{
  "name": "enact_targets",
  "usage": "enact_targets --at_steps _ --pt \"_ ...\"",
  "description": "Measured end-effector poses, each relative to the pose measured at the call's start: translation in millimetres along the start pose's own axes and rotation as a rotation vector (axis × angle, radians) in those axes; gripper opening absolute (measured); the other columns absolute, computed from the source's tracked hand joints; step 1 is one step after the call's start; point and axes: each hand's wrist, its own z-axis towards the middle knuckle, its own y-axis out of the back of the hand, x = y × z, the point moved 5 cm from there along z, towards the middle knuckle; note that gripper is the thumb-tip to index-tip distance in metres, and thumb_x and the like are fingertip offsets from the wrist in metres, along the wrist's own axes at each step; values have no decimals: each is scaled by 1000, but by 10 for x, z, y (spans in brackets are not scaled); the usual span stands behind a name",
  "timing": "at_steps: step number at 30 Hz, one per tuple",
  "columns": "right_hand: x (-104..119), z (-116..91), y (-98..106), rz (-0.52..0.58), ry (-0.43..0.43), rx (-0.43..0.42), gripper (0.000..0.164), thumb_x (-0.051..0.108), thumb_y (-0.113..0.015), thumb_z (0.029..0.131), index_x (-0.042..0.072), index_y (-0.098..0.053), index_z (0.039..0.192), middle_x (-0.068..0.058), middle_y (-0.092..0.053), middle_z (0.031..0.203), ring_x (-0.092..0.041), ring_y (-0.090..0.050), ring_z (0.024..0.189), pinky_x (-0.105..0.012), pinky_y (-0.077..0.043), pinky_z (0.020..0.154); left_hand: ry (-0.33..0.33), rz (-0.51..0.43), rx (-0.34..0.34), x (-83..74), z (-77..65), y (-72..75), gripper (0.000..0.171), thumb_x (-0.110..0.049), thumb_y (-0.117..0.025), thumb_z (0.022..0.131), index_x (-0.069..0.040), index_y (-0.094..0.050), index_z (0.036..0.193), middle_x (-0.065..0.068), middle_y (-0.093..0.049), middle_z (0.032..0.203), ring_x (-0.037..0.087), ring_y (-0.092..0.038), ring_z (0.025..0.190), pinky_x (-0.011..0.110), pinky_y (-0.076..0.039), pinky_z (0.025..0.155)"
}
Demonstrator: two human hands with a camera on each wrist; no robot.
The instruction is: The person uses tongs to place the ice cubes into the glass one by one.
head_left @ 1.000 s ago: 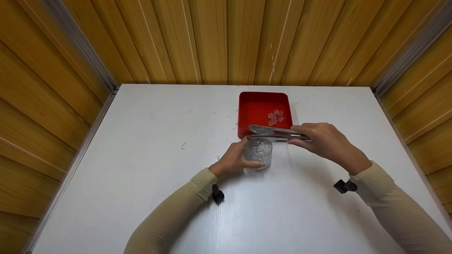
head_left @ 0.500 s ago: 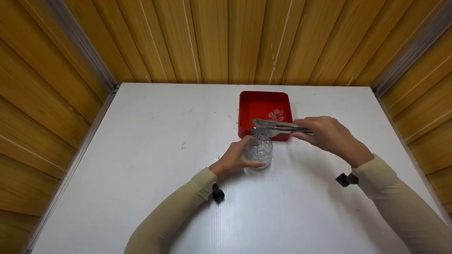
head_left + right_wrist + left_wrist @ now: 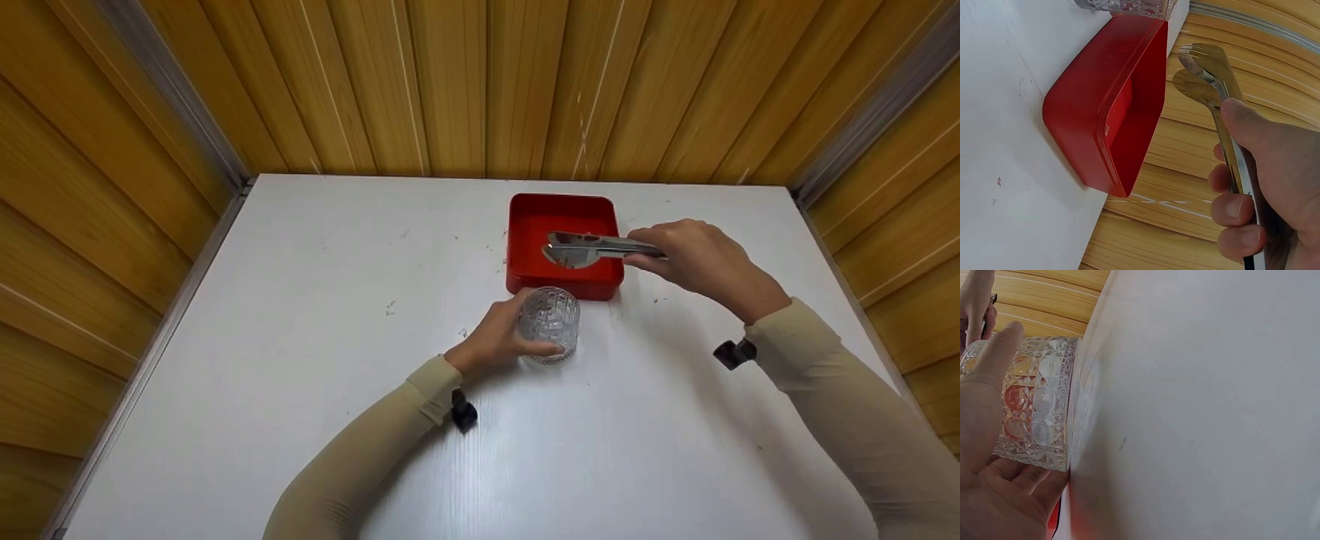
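walls: yellow-brown, wood-grained | corner strips: grey | tabletop: white, reflecting light

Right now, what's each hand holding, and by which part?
The left hand holds the glass round its side; the right hand holds the tongs by the handles.

No text, label, brand, number or sign can be read in the head view or in either wrist view.
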Motion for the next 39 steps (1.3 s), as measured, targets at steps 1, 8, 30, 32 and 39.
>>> enact_targets --at_steps 1,8,30,32,39 --pt "-18 23 -6 -1 -8 9 24 25 -78 93 14 -76 115 -2 -76 93 -18 -59 72 -34 -51 63 2 1 1 0 0 -1 83 -38 -93 76 -15 -50 143 0 -67 128 12 -62 110 26 -51 98" --pt "-116 187 -29 -19 -42 60 16 24 -78 94 15 -76 106 -1 -74 86 -20 -55 70 -32 -46 56 -5 6 3 -11 8 -5 83 -39 -92 77 -15 -49 144 0 -66 129 13 -61 110 26 -50 98" --pt "-392 539 -65 -8 -126 162 22 27 -75 96 8 -79 108 -6 -75 88 -22 -60 70 -34 -50 56 -6 -2 0 6 31 -22 84 -38 -93 75 -15 -50 144 1 -67 128 13 -62 110 26 -50 98" --pt "-410 563 -71 -8 -140 172 23 26 -75 96 8 -79 109 -6 -75 87 -22 -60 71 -34 -51 56 -4 -3 0 8 32 -22 84 -38 -93 75 -15 -50 143 1 -67 128 13 -62 110 26 -51 97" --pt "-461 658 -73 -33 -182 212 26 27 -75 96 7 -78 112 -7 -74 86 -23 -60 70 -35 -51 56 -32 16 -7 -2 35 -12 83 -39 -93 75 -14 -51 142 2 -68 128 14 -63 110 27 -51 97"
